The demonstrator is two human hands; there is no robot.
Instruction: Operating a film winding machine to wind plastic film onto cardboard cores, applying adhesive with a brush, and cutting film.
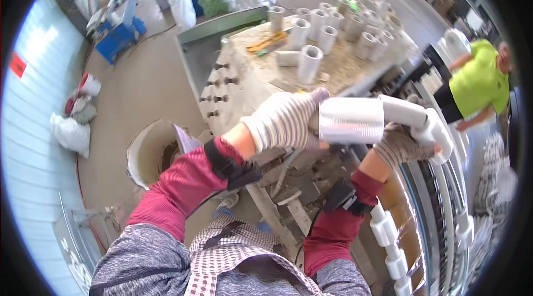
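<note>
My left hand, in a striped knit glove, is closed around the left end of a shiny white roll, held level over the table's near edge. My right hand, in a similar but dirtier glove, curls its fingers against another white roll on the right, beside the machine. Between the two rolls, above the right hand, lies a greyish white tube. Whether that tube touches the left-hand roll is hard to tell. The right palm is hidden.
A worktable ahead carries several standing white rolls and a yellow tool. At right runs a machine with a row of white rolls. A round bin stands at left. A person in a yellow-green shirt is at far right.
</note>
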